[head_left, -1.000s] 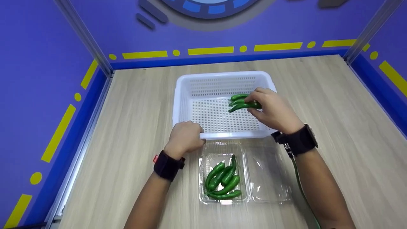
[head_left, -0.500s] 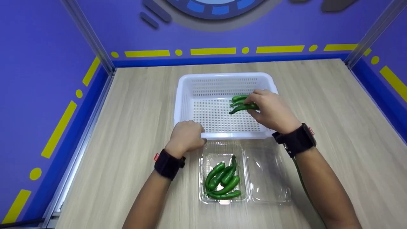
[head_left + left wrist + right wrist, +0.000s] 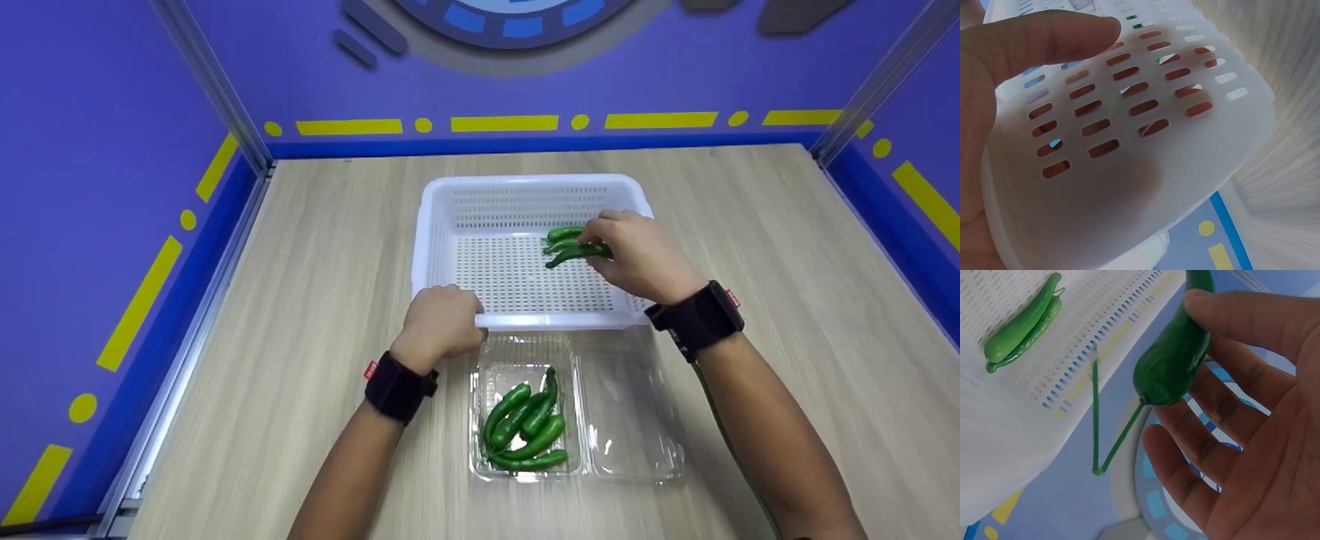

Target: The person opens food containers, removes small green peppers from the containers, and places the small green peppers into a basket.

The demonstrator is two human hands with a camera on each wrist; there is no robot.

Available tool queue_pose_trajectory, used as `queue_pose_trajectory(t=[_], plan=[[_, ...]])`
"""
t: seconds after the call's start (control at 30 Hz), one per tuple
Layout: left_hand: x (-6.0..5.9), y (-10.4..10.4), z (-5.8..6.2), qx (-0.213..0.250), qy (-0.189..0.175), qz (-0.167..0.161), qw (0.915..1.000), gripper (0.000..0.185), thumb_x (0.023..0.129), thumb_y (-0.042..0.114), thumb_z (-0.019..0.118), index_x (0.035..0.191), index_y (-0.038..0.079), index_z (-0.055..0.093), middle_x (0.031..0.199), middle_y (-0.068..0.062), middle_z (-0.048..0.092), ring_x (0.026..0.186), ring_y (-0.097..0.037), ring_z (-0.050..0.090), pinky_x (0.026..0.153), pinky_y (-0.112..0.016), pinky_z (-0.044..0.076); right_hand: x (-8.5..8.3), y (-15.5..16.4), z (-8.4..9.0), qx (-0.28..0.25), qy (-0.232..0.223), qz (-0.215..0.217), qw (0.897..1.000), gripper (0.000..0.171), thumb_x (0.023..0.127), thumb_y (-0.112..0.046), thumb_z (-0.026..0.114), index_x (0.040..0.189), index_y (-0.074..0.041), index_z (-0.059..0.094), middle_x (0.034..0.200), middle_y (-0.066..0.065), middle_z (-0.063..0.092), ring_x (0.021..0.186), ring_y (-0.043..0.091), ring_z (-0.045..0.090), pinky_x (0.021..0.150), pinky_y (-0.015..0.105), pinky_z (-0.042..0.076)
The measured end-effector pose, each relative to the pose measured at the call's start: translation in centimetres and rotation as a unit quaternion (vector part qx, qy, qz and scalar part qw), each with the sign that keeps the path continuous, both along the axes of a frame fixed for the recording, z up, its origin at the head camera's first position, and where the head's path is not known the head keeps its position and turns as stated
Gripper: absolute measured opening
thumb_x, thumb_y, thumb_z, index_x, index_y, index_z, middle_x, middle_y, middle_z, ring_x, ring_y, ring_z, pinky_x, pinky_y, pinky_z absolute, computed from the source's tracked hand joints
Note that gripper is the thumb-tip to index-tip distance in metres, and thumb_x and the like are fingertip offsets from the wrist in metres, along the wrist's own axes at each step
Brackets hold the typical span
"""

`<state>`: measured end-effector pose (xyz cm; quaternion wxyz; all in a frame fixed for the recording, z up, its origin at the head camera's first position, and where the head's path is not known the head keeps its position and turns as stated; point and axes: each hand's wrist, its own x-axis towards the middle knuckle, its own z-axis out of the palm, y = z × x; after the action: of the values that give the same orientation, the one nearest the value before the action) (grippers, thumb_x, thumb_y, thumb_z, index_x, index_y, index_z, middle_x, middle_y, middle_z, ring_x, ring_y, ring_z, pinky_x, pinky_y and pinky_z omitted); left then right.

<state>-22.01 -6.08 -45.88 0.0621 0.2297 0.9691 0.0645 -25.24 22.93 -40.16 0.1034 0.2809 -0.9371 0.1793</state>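
A white perforated basket (image 3: 457, 225) stands mid-table. My left hand (image 3: 441, 319) grips its near rim, the thumb (image 3: 1044, 39) lying over the slotted wall (image 3: 1145, 140). My right hand (image 3: 611, 247) reaches into the basket's right side and pinches a green pepper (image 3: 571, 255) between thumb and fingers; in the right wrist view this pepper (image 3: 1176, 354) hangs above the basket floor (image 3: 1016, 416). Two more peppers (image 3: 564, 234) lie together on the floor beside it, the pair (image 3: 1024, 323) also showing in the right wrist view.
In front of the basket sits a clear clamshell tray (image 3: 480, 465) holding several green peppers (image 3: 525, 431), its empty lid (image 3: 634, 405) folded open to the right. Purple walls enclose the wooden table (image 3: 787, 300) on three sides.
Almost nothing has moved. The right hand keeps the pepper over the basket's right side, and the left hand stays on the near rim.
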Motion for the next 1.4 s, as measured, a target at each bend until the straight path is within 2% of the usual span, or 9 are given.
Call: queue_pose_trajectory(t=[0.17,0.47,0.83,1.17,1.4], plan=[[0.0,-0.1,-0.1,0.004,0.002,0.001,1.0,0.035,0.08,0.029,0.068,0.055,0.021,0.046,0.058,0.006,0.048,0.058,-0.018,0.052,0.054,-0.037,0.043,-0.6,0.0,0.1,-0.006,-0.008,0.004,1.0,0.014,0.083,-0.002,0.074,0.097,-0.004,0.071,0.094,0.011,0.067,0.084,0.028,0.061,0.077,0.044,0.051],[0.1,0.0,0.0,0.011,-0.001,0.001,0.9999,0.027,0.081,0.028,0.069,0.059,0.02,0.056,0.059,0.005,0.054,0.058,-0.019,0.054,0.055,-0.038,0.045,-2.1,0.0,0.0,-0.018,-0.047,-0.01,0.999,0.015,0.083,-0.003,0.076,0.097,-0.003,0.071,0.094,0.011,0.069,0.083,0.025,0.064,0.076,0.041,0.053],[0.0,0.0,-0.1,0.01,0.007,-0.005,0.9999,0.035,0.079,0.028,0.068,0.053,0.022,0.044,0.055,0.007,0.044,0.055,-0.018,0.049,0.051,-0.038,0.042,-3.4,-0.4,0.1,-0.009,-0.082,-0.022,0.996,0.016,0.082,-0.01,0.077,0.098,-0.007,0.072,0.093,0.009,0.073,0.086,0.026,0.068,0.08,0.043,0.054],[0.0,0.0,-0.2,0.009,0.002,-0.003,1.0,0.036,0.08,0.029,0.068,0.054,0.022,0.044,0.055,0.007,0.044,0.055,-0.017,0.049,0.052,-0.036,0.041,-4.5,-0.8,-1.3,0.016,-0.095,-0.051,0.994,0.019,0.083,-0.012,0.077,0.101,-0.007,0.074,0.096,0.011,0.074,0.09,0.028,0.068,0.083,0.047,0.053],[-0.1,0.0,-0.2,0.001,0.005,-0.001,1.0,0.037,0.081,0.03,0.068,0.055,0.022,0.044,0.056,0.007,0.044,0.057,-0.017,0.05,0.053,-0.036,0.042,-5.1,-0.7,-2.2,0.029,-0.105,-0.066,0.992,0.015,0.083,-0.013,0.077,0.097,-0.008,0.073,0.091,0.009,0.073,0.085,0.026,0.065,0.08,0.045,0.052]])
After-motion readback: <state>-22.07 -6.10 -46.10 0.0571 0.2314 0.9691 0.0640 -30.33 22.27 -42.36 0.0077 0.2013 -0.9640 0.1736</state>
